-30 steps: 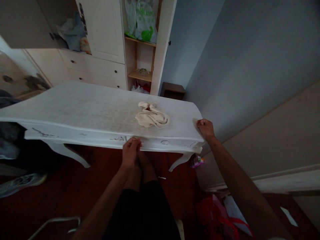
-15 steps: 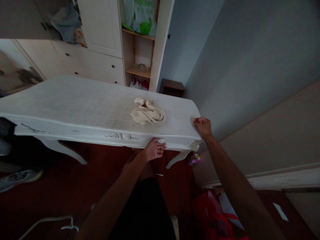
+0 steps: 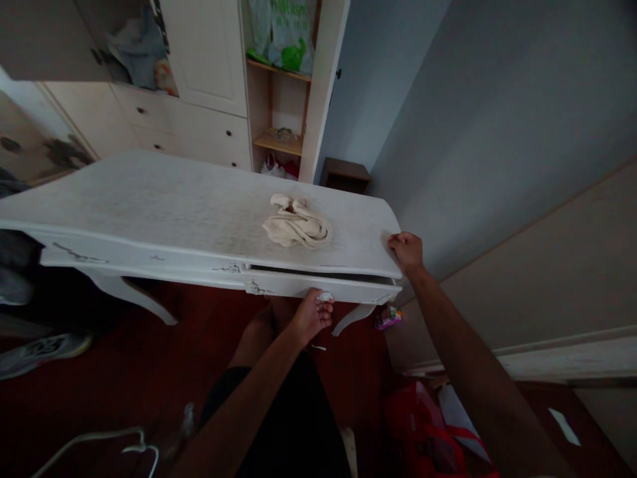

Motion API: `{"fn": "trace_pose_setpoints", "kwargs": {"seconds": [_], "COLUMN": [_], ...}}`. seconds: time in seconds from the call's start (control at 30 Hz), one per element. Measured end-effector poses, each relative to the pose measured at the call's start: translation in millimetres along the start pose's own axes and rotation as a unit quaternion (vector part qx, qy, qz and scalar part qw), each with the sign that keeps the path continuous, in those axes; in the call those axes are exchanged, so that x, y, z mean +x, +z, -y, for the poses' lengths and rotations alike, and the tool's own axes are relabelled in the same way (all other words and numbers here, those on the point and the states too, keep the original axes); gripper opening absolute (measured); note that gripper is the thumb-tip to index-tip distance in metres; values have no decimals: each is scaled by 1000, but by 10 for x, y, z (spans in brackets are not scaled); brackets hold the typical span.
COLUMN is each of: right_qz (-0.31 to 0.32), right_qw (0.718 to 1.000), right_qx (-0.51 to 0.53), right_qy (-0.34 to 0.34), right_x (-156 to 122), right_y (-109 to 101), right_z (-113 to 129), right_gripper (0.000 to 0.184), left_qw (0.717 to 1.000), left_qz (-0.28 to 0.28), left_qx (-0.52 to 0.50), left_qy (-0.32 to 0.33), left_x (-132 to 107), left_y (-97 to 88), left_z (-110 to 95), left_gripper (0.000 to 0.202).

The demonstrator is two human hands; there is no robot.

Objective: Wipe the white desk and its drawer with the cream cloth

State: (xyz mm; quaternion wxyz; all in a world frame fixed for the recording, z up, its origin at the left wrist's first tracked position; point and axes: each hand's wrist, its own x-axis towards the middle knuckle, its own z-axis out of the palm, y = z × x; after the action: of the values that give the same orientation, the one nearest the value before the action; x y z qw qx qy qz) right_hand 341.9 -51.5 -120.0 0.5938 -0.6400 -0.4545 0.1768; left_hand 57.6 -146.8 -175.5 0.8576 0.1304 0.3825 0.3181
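A white desk (image 3: 164, 206) with carved trim stands in front of me. Its right-hand drawer (image 3: 358, 289) is pulled out a little, leaving a dark gap under the top. My left hand (image 3: 313, 315) has its fingers closed around the pale drawer knob (image 3: 324, 297). At the desk's right end, my right hand (image 3: 407, 251) is closed against the edge; part of its grip is hidden. Between the hands and farther back, a crumpled cream cloth (image 3: 298, 224) lies on the desktop, touched by neither hand.
Behind the desk are a white cabinet (image 3: 199, 133) and shelves holding plastic bags (image 3: 286, 36). A grey wall (image 3: 497, 133) rises at the right. A red bag (image 3: 418, 425), a small pink package (image 3: 387, 318) and a white hanger (image 3: 94, 438) are on the floor.
The drawer has come out toward me, with my left hand moving along on its knob. The right hand stays at the desk's end. The cloth still lies in its place.
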Motion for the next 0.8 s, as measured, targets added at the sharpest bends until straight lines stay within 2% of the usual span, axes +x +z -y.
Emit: {"fn": "trace_pose_setpoints", "kwargs": {"seconds": [0.23, 0.43, 0.6, 0.7, 0.8], "right_qz": [14, 15, 61, 72, 74], "right_qw": [1000, 998, 997, 995, 990], "right_qx": [-20, -62, 14, -10, -84], "right_qy": [-1, -9, 37, 70, 89], "right_x": [-28, -57, -57, -31, -37], "right_y": [-4, 12, -29, -49, 66], "right_z": [18, 79, 125, 201, 389], "right_gripper": [29, 26, 29, 33, 48], "left_qw": [1000, 1000, 1000, 1000, 998], "left_qz": [-6, 10, 16, 7, -19], "left_qx": [-6, 8, 5, -1, -5], "left_qy": [-2, 10, 16, -13, -56], "left_x": [-374, -580, -729, -752, -734], "left_y": [-108, -314, -494, -611, -715], "left_z": [495, 886, 1117, 1318, 1539], "left_gripper": [38, 35, 47, 52, 50]}}
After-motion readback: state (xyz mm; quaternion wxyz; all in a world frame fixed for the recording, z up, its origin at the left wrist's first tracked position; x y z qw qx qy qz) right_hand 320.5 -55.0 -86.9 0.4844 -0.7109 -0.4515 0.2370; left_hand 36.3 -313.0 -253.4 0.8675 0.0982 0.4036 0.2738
